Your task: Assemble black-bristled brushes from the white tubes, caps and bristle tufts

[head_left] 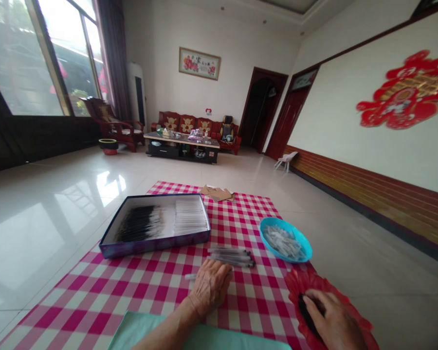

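Observation:
My left hand (pixel 209 287) rests on the pink-and-white checked cloth (pixel 241 296), curled over a thin pale tube (pixel 190 276) that sticks out on its left. Just beyond it lies a small bunch of clear pen-like tubes (pixel 230 257). My right hand (pixel 332 318) is over a red flower-shaped plastic tray (pixel 298 287), its fingers on black items (pixel 308 313). A blue bowl (pixel 284 239) of small clear pieces sits above that tray. An open box (pixel 155 226) holds rows of black and clear tubes.
Flattened cardboard pieces (pixel 217 193) lie at the cloth's far edge. A mint-green cloth (pixel 200 335) lies at the near edge. The cloth covers a glossy tiled floor (pixel 40 233). Far off stand a low table (pixel 182 148), a red sofa (pixel 193 125) and an armchair (pixel 111 127).

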A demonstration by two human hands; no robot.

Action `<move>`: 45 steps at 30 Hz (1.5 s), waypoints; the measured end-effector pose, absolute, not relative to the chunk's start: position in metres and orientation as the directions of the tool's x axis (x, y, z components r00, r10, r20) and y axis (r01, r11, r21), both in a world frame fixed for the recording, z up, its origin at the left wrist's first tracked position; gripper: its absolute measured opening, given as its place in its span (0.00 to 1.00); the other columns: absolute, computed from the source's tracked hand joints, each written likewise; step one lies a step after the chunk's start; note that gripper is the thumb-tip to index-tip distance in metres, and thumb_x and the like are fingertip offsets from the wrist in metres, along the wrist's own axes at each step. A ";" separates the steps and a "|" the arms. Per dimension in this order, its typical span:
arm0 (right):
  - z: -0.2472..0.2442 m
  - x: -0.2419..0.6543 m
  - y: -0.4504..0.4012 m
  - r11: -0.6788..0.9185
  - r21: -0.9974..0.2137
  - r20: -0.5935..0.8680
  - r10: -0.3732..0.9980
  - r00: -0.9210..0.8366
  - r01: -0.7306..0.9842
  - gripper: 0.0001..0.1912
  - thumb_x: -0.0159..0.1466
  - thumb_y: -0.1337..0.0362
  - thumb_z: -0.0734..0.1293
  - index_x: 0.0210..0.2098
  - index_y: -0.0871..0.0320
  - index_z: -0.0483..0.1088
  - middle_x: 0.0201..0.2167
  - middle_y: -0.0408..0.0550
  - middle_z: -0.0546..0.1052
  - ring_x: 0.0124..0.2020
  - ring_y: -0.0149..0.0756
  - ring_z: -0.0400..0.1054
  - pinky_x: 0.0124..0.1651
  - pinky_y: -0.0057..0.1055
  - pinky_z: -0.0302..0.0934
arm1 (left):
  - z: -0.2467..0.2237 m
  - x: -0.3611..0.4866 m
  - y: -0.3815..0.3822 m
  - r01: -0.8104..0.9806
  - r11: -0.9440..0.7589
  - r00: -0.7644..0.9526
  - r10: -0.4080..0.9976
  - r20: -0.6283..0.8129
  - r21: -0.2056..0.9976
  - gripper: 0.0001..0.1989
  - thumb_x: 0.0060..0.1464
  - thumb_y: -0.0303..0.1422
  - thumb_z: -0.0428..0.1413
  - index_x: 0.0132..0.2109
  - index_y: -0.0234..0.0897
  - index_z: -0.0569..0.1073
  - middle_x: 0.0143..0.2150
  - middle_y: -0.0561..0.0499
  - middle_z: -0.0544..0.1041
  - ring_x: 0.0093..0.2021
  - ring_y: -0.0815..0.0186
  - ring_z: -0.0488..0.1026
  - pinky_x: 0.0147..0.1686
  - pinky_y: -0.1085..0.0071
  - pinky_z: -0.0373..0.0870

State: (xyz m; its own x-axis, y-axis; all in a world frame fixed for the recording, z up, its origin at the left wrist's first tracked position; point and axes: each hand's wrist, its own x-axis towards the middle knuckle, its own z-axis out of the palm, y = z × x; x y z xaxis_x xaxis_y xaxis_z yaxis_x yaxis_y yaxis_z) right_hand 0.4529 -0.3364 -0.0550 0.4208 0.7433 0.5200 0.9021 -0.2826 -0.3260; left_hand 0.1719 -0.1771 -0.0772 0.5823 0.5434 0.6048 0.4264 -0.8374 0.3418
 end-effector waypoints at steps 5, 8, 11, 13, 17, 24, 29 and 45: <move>-0.041 0.428 -0.329 -0.296 -0.328 0.619 0.650 0.440 0.897 0.18 0.56 0.52 0.61 0.37 0.58 0.73 0.34 0.55 0.77 0.29 0.44 0.74 0.28 0.36 0.68 | -0.077 0.171 -0.177 0.404 -0.841 0.600 0.541 0.590 0.360 0.10 0.61 0.31 0.43 0.38 0.40 0.69 0.32 0.50 0.72 0.34 0.63 0.66 0.36 0.66 0.58; -0.033 0.388 -0.311 -0.096 -0.376 0.642 0.690 0.333 0.922 0.15 0.60 0.55 0.61 0.38 0.55 0.73 0.34 0.52 0.77 0.31 0.41 0.74 0.33 0.34 0.69 | -0.076 0.171 -0.178 0.392 -0.841 0.614 0.541 0.574 0.374 0.10 0.61 0.31 0.43 0.38 0.39 0.69 0.32 0.50 0.71 0.34 0.63 0.66 0.36 0.66 0.58; -0.038 0.345 -0.283 0.092 -0.457 0.615 0.751 0.239 0.885 0.12 0.62 0.59 0.61 0.38 0.54 0.73 0.34 0.51 0.78 0.35 0.41 0.74 0.37 0.33 0.70 | -0.076 0.171 -0.180 0.374 -0.847 0.631 0.531 0.566 0.378 0.10 0.62 0.31 0.43 0.38 0.39 0.69 0.32 0.50 0.71 0.34 0.63 0.65 0.36 0.66 0.58; -0.047 0.325 -0.265 0.154 -0.528 0.567 0.796 0.212 0.835 0.12 0.63 0.61 0.60 0.40 0.56 0.73 0.36 0.52 0.78 0.36 0.40 0.75 0.36 0.31 0.70 | -0.076 0.171 -0.180 0.365 -0.851 0.634 0.524 0.569 0.377 0.10 0.61 0.31 0.43 0.39 0.39 0.69 0.32 0.50 0.71 0.34 0.63 0.65 0.36 0.66 0.58; -0.066 0.310 -0.247 0.204 -0.621 0.545 0.806 0.230 0.757 0.13 0.63 0.62 0.59 0.39 0.57 0.74 0.35 0.53 0.79 0.36 0.40 0.75 0.37 0.30 0.70 | -0.076 0.171 -0.178 0.348 -0.859 0.632 0.511 0.583 0.376 0.09 0.61 0.30 0.44 0.40 0.38 0.69 0.33 0.49 0.71 0.35 0.63 0.66 0.37 0.66 0.59; -0.072 0.310 -0.253 0.117 -0.795 0.443 0.782 0.439 0.595 0.13 0.59 0.55 0.63 0.33 0.57 0.73 0.29 0.51 0.80 0.30 0.41 0.74 0.32 0.30 0.68 | -0.077 0.172 -0.177 0.316 -0.883 0.643 0.468 0.606 0.346 0.09 0.61 0.30 0.43 0.36 0.37 0.68 0.30 0.50 0.70 0.31 0.65 0.65 0.32 0.69 0.59; -0.056 0.322 -0.260 0.100 -0.957 0.268 0.671 0.691 0.274 0.17 0.59 0.50 0.62 0.37 0.58 0.69 0.36 0.51 0.78 0.30 0.37 0.72 0.33 0.30 0.67 | -0.071 0.168 -0.176 0.395 -0.841 0.585 0.540 0.604 0.369 0.09 0.60 0.33 0.46 0.34 0.38 0.68 0.29 0.50 0.70 0.30 0.64 0.65 0.30 0.69 0.57; -0.058 0.314 -0.257 0.155 -0.959 0.282 0.618 0.733 0.239 0.18 0.60 0.47 0.61 0.36 0.56 0.66 0.35 0.50 0.75 0.31 0.38 0.70 0.34 0.34 0.66 | -0.066 0.168 -0.178 0.408 -0.859 0.583 0.506 0.636 0.308 0.09 0.61 0.36 0.49 0.36 0.42 0.73 0.33 0.51 0.70 0.34 0.66 0.63 0.31 0.72 0.60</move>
State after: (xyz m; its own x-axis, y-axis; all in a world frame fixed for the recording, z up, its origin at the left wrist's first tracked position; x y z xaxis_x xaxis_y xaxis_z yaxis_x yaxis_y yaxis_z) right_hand 0.3136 -0.2570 -0.0585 0.7335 0.6183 0.2823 0.2387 0.1546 -0.9587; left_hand 0.1679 -0.1780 -0.0663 0.5835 0.5056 0.6355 0.4085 -0.8591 0.3084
